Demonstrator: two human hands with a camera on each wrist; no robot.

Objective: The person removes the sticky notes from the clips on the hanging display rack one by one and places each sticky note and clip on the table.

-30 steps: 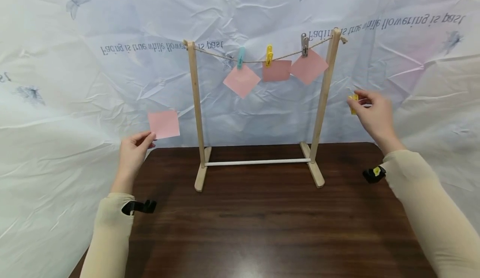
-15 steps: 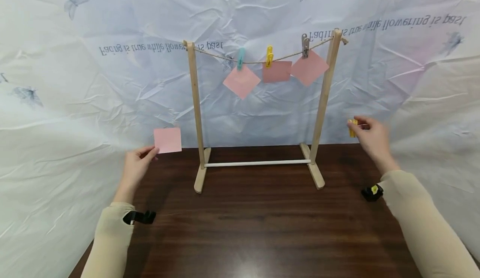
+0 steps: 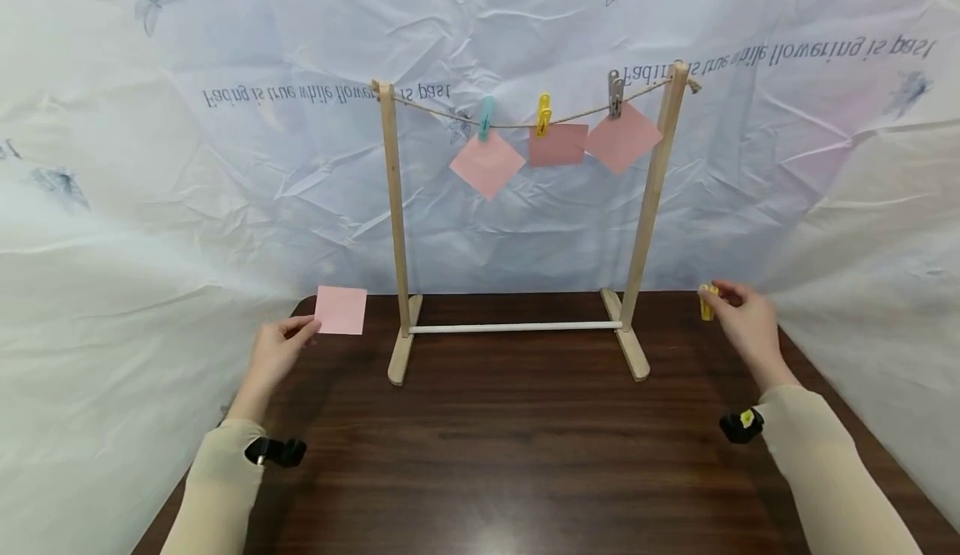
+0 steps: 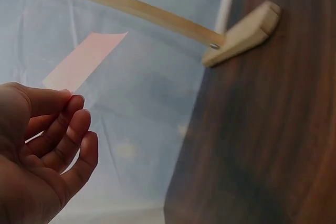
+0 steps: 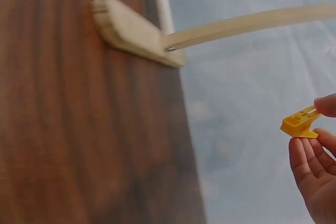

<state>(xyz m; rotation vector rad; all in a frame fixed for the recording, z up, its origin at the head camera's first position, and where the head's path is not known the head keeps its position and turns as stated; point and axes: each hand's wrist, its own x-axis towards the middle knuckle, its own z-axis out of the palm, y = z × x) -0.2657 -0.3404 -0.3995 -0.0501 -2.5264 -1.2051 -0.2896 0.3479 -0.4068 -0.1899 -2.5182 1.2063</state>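
Note:
My left hand (image 3: 276, 357) pinches a square pink paper note (image 3: 341, 310) by its lower left corner, left of the wooden stand. In the left wrist view, thumb and forefinger meet on the edge of the note (image 4: 84, 64). On the other side of the stand, my right hand (image 3: 746, 326) holds a yellow clothespin (image 3: 707, 302) between thumb and fingers. The right wrist view shows this clothespin (image 5: 299, 123) gripped by its handle ends. Three pink notes hang from the stand's string, under a teal clothespin (image 3: 486, 117), a yellow clothespin (image 3: 543, 114) and a grey clothespin (image 3: 616, 94).
A wooden stand (image 3: 651, 205) with a sagging string (image 3: 581, 114) and a white crossbar (image 3: 517, 327) stands at the back of the dark brown table (image 3: 510, 447). Behind it hangs a wrinkled, printed white sheet (image 3: 300, 172).
Both hands have moved down, the left with its pink note and the right with its yellow clothespin. The left hand has also shifted slightly right. The hanging notes stay in place.

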